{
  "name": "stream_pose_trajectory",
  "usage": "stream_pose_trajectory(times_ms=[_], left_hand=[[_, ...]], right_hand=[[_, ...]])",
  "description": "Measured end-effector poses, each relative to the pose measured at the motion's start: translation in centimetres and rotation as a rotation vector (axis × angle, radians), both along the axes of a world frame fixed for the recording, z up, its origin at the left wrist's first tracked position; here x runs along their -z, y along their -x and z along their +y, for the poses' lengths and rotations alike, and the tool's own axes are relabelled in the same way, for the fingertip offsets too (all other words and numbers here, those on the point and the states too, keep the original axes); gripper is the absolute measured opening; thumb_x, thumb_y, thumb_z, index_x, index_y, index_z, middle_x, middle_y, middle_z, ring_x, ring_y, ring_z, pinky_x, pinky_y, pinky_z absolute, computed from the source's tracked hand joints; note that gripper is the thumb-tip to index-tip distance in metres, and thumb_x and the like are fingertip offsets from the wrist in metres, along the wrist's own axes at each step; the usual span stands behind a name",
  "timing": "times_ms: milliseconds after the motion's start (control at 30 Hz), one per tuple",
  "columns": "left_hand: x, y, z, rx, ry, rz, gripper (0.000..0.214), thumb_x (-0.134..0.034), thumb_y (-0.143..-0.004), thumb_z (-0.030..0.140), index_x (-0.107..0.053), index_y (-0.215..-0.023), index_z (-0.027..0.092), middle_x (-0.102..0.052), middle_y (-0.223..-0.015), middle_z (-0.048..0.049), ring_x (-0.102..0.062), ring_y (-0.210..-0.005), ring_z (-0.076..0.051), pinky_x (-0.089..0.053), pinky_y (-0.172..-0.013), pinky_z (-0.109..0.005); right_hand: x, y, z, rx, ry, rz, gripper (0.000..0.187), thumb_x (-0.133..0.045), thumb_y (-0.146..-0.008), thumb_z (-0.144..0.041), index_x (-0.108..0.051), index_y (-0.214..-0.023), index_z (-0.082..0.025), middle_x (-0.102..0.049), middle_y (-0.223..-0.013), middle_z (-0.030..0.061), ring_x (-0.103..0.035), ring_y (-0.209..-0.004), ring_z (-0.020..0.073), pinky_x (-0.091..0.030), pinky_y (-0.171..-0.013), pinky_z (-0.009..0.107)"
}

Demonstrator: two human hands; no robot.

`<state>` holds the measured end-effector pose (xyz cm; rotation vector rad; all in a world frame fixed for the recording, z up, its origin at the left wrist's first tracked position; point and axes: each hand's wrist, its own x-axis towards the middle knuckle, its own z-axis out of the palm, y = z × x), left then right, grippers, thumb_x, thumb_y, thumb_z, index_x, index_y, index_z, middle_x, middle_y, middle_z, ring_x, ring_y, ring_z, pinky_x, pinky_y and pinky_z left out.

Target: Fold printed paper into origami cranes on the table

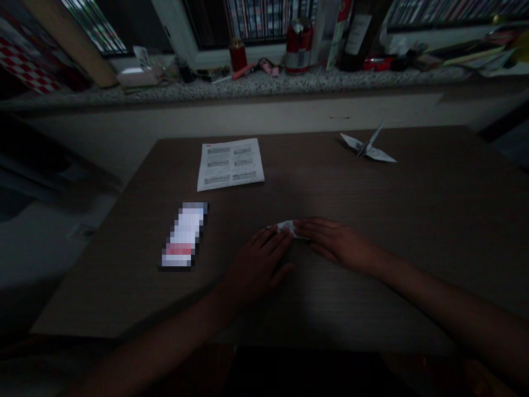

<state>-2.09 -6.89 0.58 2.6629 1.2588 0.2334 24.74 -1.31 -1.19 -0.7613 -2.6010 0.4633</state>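
A small folded piece of white paper (286, 226) lies on the table, mostly covered by my fingers. My left hand (261, 262) rests palm down with its fingers stretched over the paper's left part, thumb apart to the right. From the other side, my right hand (336, 241) lies flat, its fingertips pressing the paper's right end. Neither hand grips around the paper. At the back right stands a folded paper crane (367, 148) with its wings spread, well away from both hands.
The brown table (413, 220) bears a printed paper sheet (230, 164) at the back and a phone (184, 235) with a lit, blurred screen at left. Behind, a stone windowsill (256, 88) holds a red can (298, 47), a dark bottle (359, 38) and assorted clutter.
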Motion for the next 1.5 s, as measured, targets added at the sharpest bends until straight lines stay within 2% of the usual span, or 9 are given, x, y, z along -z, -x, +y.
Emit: stream_pose_trajectory(times_ms=[133,267,500,833,967,1167,1367,1500], left_hand=[[-0.02,-0.01,0.03,-0.005,0.000,0.010,0.059,-0.045,-0.107,0.048,-0.037,-0.158,0.020,-0.045,-0.162,-0.0075,-0.040,-0.150,-0.030,-0.032,-0.122,-0.049],[-0.04,0.03,-0.02,-0.021,0.004,0.023,0.061,-0.046,-0.107,0.047,-0.033,-0.160,0.022,-0.042,-0.164,-0.0077,-0.039,-0.151,-0.028,-0.030,-0.122,-0.051],[0.03,0.25,0.01,-0.037,0.004,0.025,0.059,-0.043,-0.107,0.049,-0.035,-0.160,0.024,-0.041,-0.164,-0.0064,-0.040,-0.150,-0.025,-0.029,-0.124,-0.050],[0.36,0.62,-0.11,-0.032,-0.030,0.029,0.056,-0.042,-0.109,0.043,-0.033,-0.161,0.025,-0.039,-0.166,-0.0038,-0.037,-0.152,-0.023,-0.025,-0.126,-0.048],[0.46,0.73,-0.01,-0.030,-0.015,0.029,0.057,-0.042,-0.109,0.043,-0.033,-0.160,0.021,-0.039,-0.165,-0.0039,-0.036,-0.153,-0.021,-0.025,-0.126,-0.046],[0.15,0.64,0.09,-0.031,-0.007,0.033,0.055,-0.042,-0.109,0.042,-0.036,-0.159,0.021,-0.041,-0.164,-0.0061,-0.039,-0.151,-0.023,-0.023,-0.126,-0.049],[0.25,0.74,0.20,-0.027,-0.009,0.039,0.054,-0.042,-0.109,0.043,-0.036,-0.159,0.021,-0.042,-0.163,-0.0067,-0.039,-0.151,-0.023,-0.023,-0.126,-0.050],[0.23,0.85,0.16,-0.024,-0.017,0.048,0.055,-0.042,-0.109,0.043,-0.034,-0.160,0.022,-0.041,-0.164,-0.0056,-0.037,-0.152,-0.024,-0.023,-0.126,-0.051]], right_hand=[[0.33,0.04,0.00,0.005,-0.045,-0.059,0.051,-0.052,-0.104,-0.021,-0.048,-0.155,-0.023,-0.054,-0.156,0.0104,-0.052,-0.142,0.0278,-0.046,-0.117,0.052],[0.54,0.04,-0.09,0.019,-0.065,-0.089,0.052,-0.052,-0.103,-0.021,-0.048,-0.155,-0.024,-0.053,-0.157,0.0102,-0.052,-0.142,0.0285,-0.046,-0.116,0.053],[0.35,-0.01,-0.17,0.008,-0.061,-0.094,0.054,-0.050,-0.105,-0.025,-0.041,-0.159,-0.027,-0.049,-0.159,0.0062,-0.047,-0.146,0.0263,-0.045,-0.118,0.049],[0.42,-0.43,0.08,-0.047,-0.053,-0.075,0.061,-0.053,-0.105,-0.027,-0.033,-0.162,-0.029,-0.044,-0.163,0.0071,-0.044,-0.148,0.0264,-0.042,-0.119,0.050],[0.47,-0.41,0.17,-0.055,-0.040,-0.054,0.060,-0.053,-0.105,-0.028,-0.035,-0.161,-0.029,-0.045,-0.162,0.0060,-0.042,-0.149,0.0258,-0.040,-0.121,0.050],[0.54,-0.46,-0.11,-0.035,-0.011,-0.061,0.060,-0.053,-0.105,-0.030,-0.035,-0.161,-0.026,-0.042,-0.164,0.0083,-0.042,-0.149,0.0271,-0.040,-0.120,0.051],[0.92,-0.72,-0.21,0.005,0.030,0.006,0.052,-0.057,-0.103,-0.031,-0.048,-0.154,-0.023,-0.047,-0.161,0.0121,-0.050,-0.144,0.0266,-0.045,-0.117,0.047],[0.93,-0.74,-0.19,0.007,0.033,0.020,0.052,-0.057,-0.103,-0.032,-0.048,-0.153,-0.025,-0.048,-0.160,0.0112,-0.051,-0.143,0.0263,-0.046,-0.116,0.047]])
